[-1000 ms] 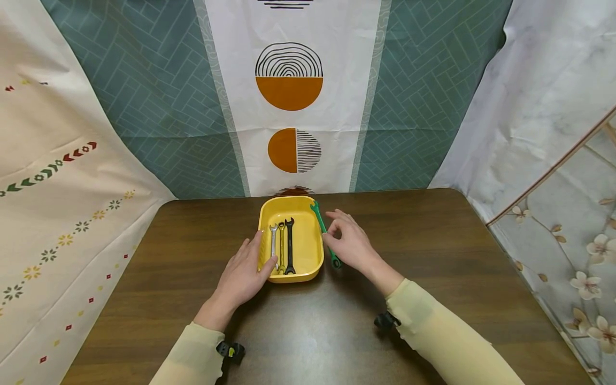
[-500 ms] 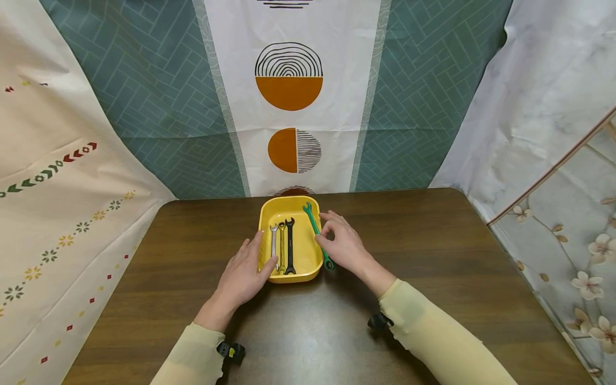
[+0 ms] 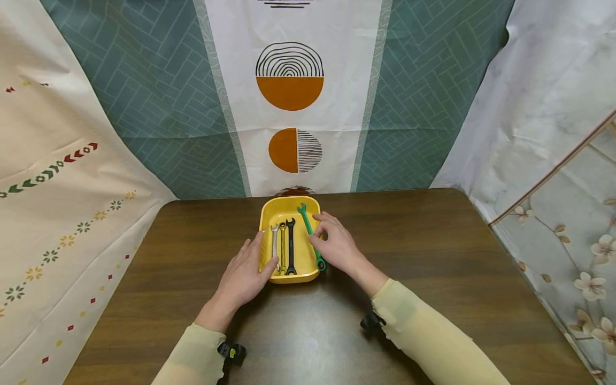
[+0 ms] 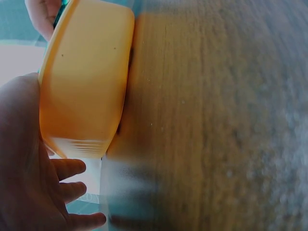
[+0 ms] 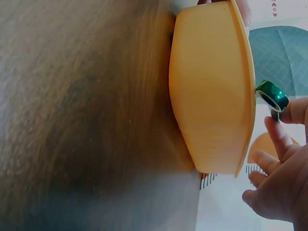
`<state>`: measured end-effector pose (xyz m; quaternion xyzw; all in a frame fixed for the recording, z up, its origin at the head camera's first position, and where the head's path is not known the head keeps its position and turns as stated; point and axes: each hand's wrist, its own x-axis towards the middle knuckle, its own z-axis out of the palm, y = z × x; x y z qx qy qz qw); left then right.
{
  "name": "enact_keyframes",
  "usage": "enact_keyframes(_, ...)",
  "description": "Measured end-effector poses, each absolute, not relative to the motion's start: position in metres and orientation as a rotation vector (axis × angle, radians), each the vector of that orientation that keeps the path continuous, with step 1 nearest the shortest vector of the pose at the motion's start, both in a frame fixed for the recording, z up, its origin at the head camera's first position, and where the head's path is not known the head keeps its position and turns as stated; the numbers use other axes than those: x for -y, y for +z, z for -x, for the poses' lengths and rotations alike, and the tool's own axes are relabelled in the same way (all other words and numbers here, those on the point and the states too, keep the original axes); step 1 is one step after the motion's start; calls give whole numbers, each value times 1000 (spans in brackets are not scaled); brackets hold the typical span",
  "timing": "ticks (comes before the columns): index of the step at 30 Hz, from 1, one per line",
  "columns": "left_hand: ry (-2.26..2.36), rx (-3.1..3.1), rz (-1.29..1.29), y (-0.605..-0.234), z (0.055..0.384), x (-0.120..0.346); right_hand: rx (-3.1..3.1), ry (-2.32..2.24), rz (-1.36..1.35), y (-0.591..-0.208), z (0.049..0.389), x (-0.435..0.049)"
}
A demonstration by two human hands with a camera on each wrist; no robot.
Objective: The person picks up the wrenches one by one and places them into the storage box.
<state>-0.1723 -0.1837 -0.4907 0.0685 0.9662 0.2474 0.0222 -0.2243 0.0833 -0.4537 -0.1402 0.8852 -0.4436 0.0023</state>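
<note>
A yellow plastic tray (image 3: 294, 278) stands near the table's back edge. My left hand (image 3: 244, 274) rests against its left side, fingers mostly straight and thumb reaching over the rim. Inside the tray lie a silver wrench (image 3: 275, 243), a gold wrench (image 3: 283, 247) and a black wrench (image 3: 291, 247), side by side. My right hand (image 3: 336, 244) pinches a green combination wrench (image 3: 306, 221) between thumb and index finger over the tray's right part. Its ring end (image 5: 273, 96) shows beside the rim in the right wrist view; the open end points away, over the tray.
The brown wooden table (image 3: 308, 331) extends to both sides and in front of the tray. Right behind it hangs a patterned cloth (image 3: 294, 107). Light cloths drape at the left and right. Each wrist wears a small black camera (image 3: 231, 352).
My right hand has moved left with the green wrench, bringing it from the tray's right rim to over the inside. The left hand and the tray have stayed put.
</note>
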Motion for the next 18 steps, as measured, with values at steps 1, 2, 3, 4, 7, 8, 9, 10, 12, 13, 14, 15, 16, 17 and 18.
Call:
enact_keyframes(1, 768, -2992, -212, -491, 172, 184, -2777, -1392, 442, -453, 224, -82)
enact_keyframes(2, 769, -2991, -212, -491, 172, 184, -2779, -1391, 444, -453, 224, -81)
enact_keyframes(3, 770, -2990, -211, -490, 172, 184, -2778, -1391, 443, -453, 224, -79)
enact_keyframes(4, 771, -2988, -210, -490, 172, 183, -2777, -1393, 440, -452, 224, -78)
enact_keyframes(7, 772, -2985, -208, -490, 172, 183, -2774, -1398, 425, -452, 224, -75)
enact_keyframes(8, 773, -2984, -207, -490, 172, 183, -2774, -1400, 420, -452, 224, -74)
enact_keyframes(9, 774, -2984, -206, -490, 172, 183, -2774, -1402, 417, -452, 224, -73)
enact_keyframes(10, 775, -2984, -206, -490, 172, 183, -2776, -1404, 416, -452, 225, -72)
enact_keyframes(12, 775, -2986, -204, -490, 172, 184, -2777, -1407, 416, -453, 225, -70)
enact_keyframes(13, 775, -2987, -205, -490, 172, 184, -2779, -1406, 416, -453, 225, -69)
enact_keyframes(14, 774, -2987, -205, -490, 172, 184, -2781, -1403, 416, -454, 226, -68)
enact_keyframes(15, 773, -2988, -205, -490, 172, 184, -2781, -1400, 413, -454, 226, -67)
enact_keyframes(16, 772, -2990, -207, -491, 173, 183, -2780, -1400, 409, -454, 226, -65)
enact_keyframes(17, 771, -2991, -208, -491, 173, 183, -2779, -1396, 400, -454, 226, -64)
enact_keyframes(18, 769, -2992, -211, -491, 173, 183, -2779, -1393, 394, -455, 227, -63)
